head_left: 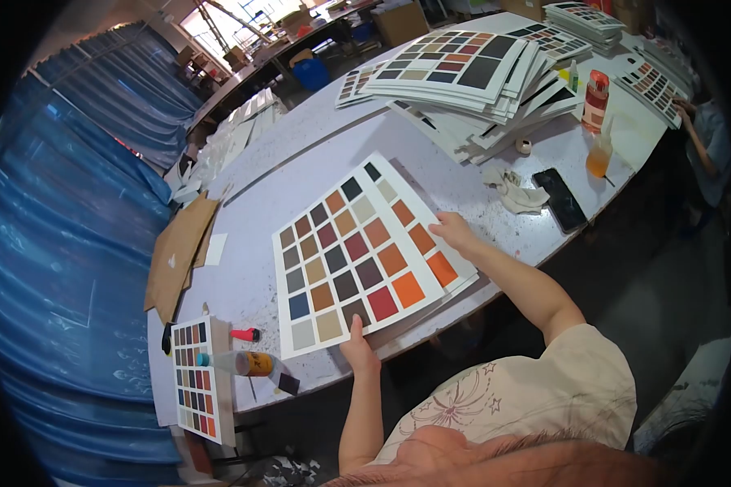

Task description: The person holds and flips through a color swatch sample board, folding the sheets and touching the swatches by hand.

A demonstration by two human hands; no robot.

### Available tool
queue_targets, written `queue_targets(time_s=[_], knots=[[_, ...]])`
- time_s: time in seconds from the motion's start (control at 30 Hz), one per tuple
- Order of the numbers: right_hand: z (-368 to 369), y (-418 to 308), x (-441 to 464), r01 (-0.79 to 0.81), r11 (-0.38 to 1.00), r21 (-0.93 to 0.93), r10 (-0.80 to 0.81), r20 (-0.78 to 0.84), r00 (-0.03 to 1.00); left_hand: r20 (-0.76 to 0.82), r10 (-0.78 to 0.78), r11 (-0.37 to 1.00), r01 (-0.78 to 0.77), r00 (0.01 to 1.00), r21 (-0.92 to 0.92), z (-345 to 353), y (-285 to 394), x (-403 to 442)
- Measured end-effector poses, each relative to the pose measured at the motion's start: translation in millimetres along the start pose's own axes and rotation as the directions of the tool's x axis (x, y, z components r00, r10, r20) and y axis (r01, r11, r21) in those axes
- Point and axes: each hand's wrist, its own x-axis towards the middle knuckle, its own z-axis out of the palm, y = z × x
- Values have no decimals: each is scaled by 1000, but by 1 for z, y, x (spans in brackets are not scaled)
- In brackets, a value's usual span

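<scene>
A white color swatch card (345,264) with rows of colored squares is held up, tilted, above the near side of the table. A second swatch card (421,239) shows from behind its right side, offset from it. My left hand (361,351) grips the lower edge of the front card, thumb on its face. At the right edge of the rear card, my right hand (456,233) is closed with the thumb on top. The fingers of both hands are mostly hidden beneath the cards.
Piled swatch cards (443,73) lie at the back of the white table (300,174). To the right are a red bottle (595,101), an amber bottle (599,156), a cloth (513,193) and a phone (560,200). Another card stack (193,381) sits front left, beside a clear bottle (248,363).
</scene>
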Motion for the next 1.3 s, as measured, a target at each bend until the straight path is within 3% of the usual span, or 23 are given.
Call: queue_targets(time_s=[0.13, 0.23, 0.37, 0.53, 0.63, 0.87, 0.97, 1.17, 1.3], knots=[[-7, 4, -6, 10, 1000, 10, -10, -35, 999, -24, 11, 989, -15, 1000, -144, -12, -1, 9], [-20, 0, 3, -58, 994, -94, 61, 33, 998, -74, 44, 996, -50, 996, -80, 2, -5, 8], [-23, -8, -3, -12, 980, -200, 21, 39, 999, -71, 144, 989, -146, 987, -31, 10, -7, -7], [-27, -16, -10, -28, 981, -192, 47, 97, 994, -40, 104, 991, -100, 994, 92, 18, -3, -7], [-12, -1, -10, 185, 976, -118, -191, -43, 981, -14, 49, 993, -47, 999, 105, 12, 6, 2], [-13, -4, -14, 115, 989, -91, -113, 28, 993, 146, -187, 981, 178, 971, 72, -1, 27, 8], [-17, -1, -10, 124, 990, -60, -122, 32, 992, 167, -147, 988, 136, 975, 73, 4, 23, 9], [-17, 2, -8, 120, 990, -71, -119, 24, 993, 50, -73, 997, 74, 996, 1, 1, -4, 10], [-18, -1, -13, 131, 983, -130, -128, 31, 991, 21, -47, 995, 45, 999, 84, 13, 1, 5]])
